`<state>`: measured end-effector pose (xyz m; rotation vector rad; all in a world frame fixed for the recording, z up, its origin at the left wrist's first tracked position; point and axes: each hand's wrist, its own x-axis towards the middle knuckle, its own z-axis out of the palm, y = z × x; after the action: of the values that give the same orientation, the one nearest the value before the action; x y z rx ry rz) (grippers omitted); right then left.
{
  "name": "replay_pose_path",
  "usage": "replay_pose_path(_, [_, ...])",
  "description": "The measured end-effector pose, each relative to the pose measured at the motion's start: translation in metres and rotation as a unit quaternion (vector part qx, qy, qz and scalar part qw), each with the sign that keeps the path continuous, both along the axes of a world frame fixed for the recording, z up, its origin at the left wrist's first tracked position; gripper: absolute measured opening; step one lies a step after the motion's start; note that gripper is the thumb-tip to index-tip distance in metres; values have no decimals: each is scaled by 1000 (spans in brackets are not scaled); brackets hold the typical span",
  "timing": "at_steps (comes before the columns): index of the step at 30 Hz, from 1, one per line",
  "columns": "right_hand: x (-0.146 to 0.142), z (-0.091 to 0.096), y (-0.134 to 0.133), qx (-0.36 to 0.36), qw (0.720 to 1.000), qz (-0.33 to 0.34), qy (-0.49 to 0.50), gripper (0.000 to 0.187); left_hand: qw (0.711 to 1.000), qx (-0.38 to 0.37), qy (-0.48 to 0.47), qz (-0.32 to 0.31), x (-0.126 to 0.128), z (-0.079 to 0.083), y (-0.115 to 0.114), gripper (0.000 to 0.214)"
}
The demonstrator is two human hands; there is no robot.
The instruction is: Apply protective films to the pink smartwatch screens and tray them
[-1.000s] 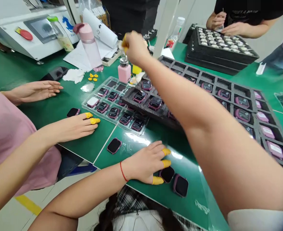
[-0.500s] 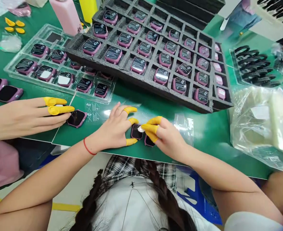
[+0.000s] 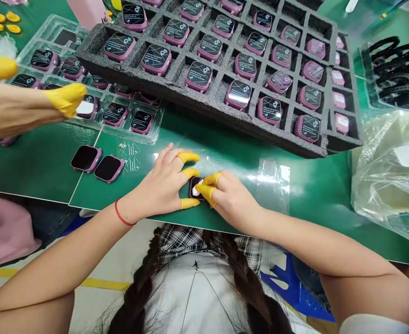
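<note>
A smartwatch case [image 3: 192,189] with a dark screen and pink rim lies flat on the green table. My left hand [image 3: 162,183], in yellow finger cots, steadies it between thumb and fingers at its left side. My right hand [image 3: 230,197], also in yellow finger cots, pinches a small white wipe [image 3: 196,189] against the screen. The right fingers cover part of the screen and the table beside it. To the left, two more pink watch cases, one [image 3: 86,157] and another [image 3: 109,168], lie side by side, screens up.
A black foam tray [image 3: 204,99] holds several pink watches. It overlaps a clear plastic tray [image 3: 152,134] of more watches. A co-worker's hand [image 3: 27,104] reaches in from the left. Clear film [image 3: 273,178] and a plastic bag [image 3: 392,176] lie right, below black straps [image 3: 395,69].
My right hand has shifted slightly left, bringing the wipe lower on the screen. The co-worker's hand has risen away up-left, and a second watch case now shows beside the one there.
</note>
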<state>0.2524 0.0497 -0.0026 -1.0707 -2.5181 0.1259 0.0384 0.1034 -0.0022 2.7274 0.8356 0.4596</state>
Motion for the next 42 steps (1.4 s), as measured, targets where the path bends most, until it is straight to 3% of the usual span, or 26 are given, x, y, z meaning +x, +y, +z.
replay_pose_path(3, [-4, -1, 8, 8, 1000, -15, 16, 23, 1000, -1, 4, -6, 0, 0, 1, 44])
replay_pose_path(9, [-5, 4, -2, -56, 997, 35, 31, 21, 1000, -3, -4, -2, 0, -2, 0, 39])
replay_pose_path(13, [0, 4, 11, -26, 999, -14, 35, 20, 1000, -3, 0, -10, 1, -1, 0, 48])
replay_pose_path(15, [-2, 3, 15, -11, 999, -7, 32, 21, 1000, -3, 1, -7, 1, 0, 0, 47])
replay_pose_path(22, [2, 7, -10, -23, 998, 35, 36, 18, 1000, -4, -8, -8, 0, 1, -1, 43])
replay_pose_path(26, [19, 16, -18, -50, 998, 25, 2, 18, 1000, 2, -7, -6, 0, 0, -2, 45])
replay_pose_path(29, [25, 17, -10, -73, 996, -16, 49, 15, 1000, 4, -3, -6, 0, 0, -2, 45])
replay_pose_path(32, [19, 12, 6, -65, 992, -76, 80, 15, 1000, 9, -2, -8, 0, 0, -2, 47])
replay_pose_path(35, [9, 6, 15, -67, 995, -66, 19, 20, 1000, 5, -3, -6, 0, 0, -2, 47])
replay_pose_path(38, [3, 6, 8, -20, 998, -50, -29, 23, 1000, -2, -5, -6, 0, 0, -2, 44])
replay_pose_path(42, [0, 8, -15, 12, 999, -38, -20, 21, 1000, 5, -15, -4, 1, 0, -2, 41])
